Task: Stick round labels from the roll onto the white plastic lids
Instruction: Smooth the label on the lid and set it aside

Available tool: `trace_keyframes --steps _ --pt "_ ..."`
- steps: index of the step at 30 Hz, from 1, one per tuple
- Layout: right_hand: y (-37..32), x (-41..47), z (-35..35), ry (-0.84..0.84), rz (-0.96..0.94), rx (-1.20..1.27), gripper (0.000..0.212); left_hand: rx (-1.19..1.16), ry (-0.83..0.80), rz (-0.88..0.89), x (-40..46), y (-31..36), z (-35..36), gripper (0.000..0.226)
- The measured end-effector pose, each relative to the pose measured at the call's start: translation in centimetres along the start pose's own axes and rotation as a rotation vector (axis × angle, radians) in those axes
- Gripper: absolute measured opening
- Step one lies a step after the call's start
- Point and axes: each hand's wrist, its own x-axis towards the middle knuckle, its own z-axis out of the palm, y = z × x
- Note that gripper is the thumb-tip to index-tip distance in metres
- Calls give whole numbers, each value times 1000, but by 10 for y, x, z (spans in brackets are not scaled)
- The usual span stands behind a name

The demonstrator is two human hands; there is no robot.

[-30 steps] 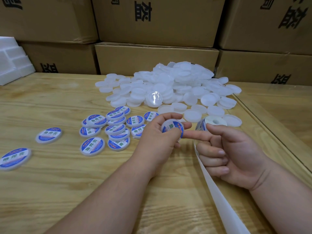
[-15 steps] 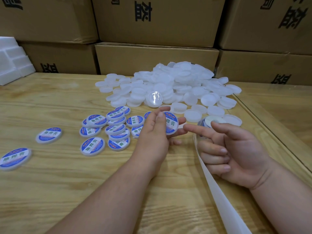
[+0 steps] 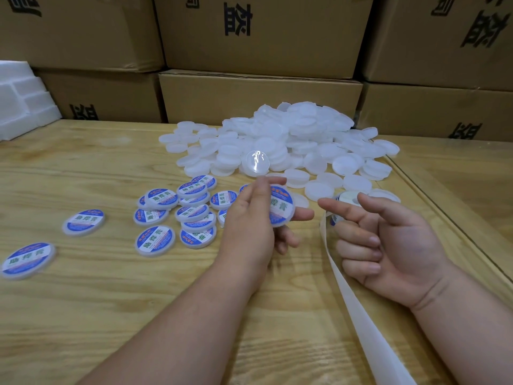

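The left hand [image 3: 251, 226] holds one labelled lid [image 3: 281, 207] up on edge above the wooden bench [image 3: 83, 315], its fingers [image 3: 301, 215] curled behind the lid and the thumb on the front rim. The round label on it has a blue border and a white band with green Chinese characters, of which 焊膏 can be made out; the smaller print is too fine to read. The right hand [image 3: 388, 240] hovers just beside it, holding nothing: the index finger points toward the lid without touching it, the thumb is raised, and the other three fingers are curled into the palm. Behind that hand sits the label roll [image 3: 347, 198], partly hidden, and a strip of bare white backing paper [image 3: 361, 309] runs from it under the hand to the bottom edge of the view. Left of the left hand lies a cluster of finished lids [image 3: 191, 215], some overlapping, all with the same blue label reading 助焊膏, and two more labelled lids [image 3: 83, 222] lie apart farther left. A heap of plain white lids [image 3: 291, 140] fills the far side of the bench. Stacked cardboard boxes [image 3: 258, 98] with large black characters, upside down and partly cropped, stand behind, and white foam blocks [image 3: 19, 98] sit at far left.
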Motion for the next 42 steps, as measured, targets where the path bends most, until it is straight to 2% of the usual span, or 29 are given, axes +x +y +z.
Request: trace_keyframes --steps 3,7,12,15,18,22,24,26,28,30,32,34,37,42 --pt "0 0 0 8 -2 6 44 -73 86 6 2 -3 -1 43" --pt "1 0 -1 23 -4 8 44 -154 188 4 5 -4 -1 32" --pt "1 1 0 30 -6 8 44 -246 395 -12 10 -1 -4 72" --pt "1 1 0 33 -5 12 43 -394 529 -53 14 2 -7 79" --pt "1 1 0 35 -6 14 43 -499 568 -60 15 5 -9 82" --pt "1 1 -1 33 -7 13 43 -436 523 -25 14 3 -9 73" --pt "1 1 -1 33 -7 11 43 -333 461 -7 15 -1 -7 69" --pt "1 1 0 31 -7 12 43 -121 353 21 11 -4 -2 55" --pt "1 1 0 26 -7 15 42 215 209 77 5 -6 4 39" --pt "1 1 0 23 -8 13 42 628 39 175 -1 -10 8 35" --pt "1 1 1 21 -11 10 43 1168 -160 257 -6 -19 11 49" --pt "1 1 1 23 -12 16 43 1460 -292 222 -10 -23 11 60" --pt "2 0 2 29 -14 18 42 1459 -303 203 -11 -24 9 61" --pt "2 1 3 33 -13 15 41 1296 -126 244 -11 -21 10 39"
